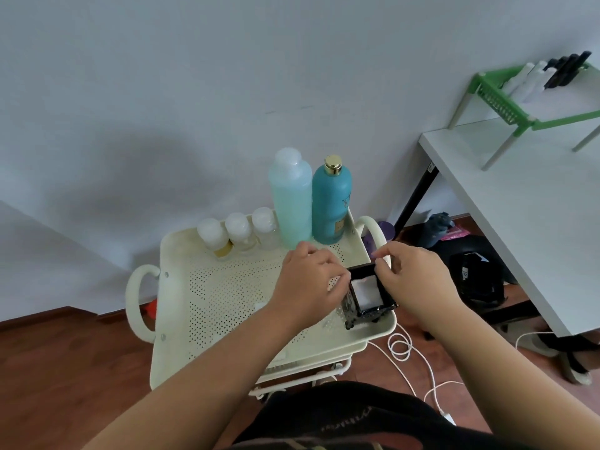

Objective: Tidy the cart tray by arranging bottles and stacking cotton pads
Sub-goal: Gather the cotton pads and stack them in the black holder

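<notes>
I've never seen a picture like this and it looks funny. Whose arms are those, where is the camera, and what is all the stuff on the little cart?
There is one picture here, and it comes from a camera worn on a person's head, looking down, so you see their own two arms. No robot is involved. The cream tray with little holes is the top of a rolling cart. Along its back edge stand three small bottles, a tall pale green bottle and a teal bottle with a gold cap. Near the right front corner sits a small black box with white cotton pads inside. The left hand is at the box's left side and the right hand at its rim. What the fingers are gripping is hard to tell.
</notes>
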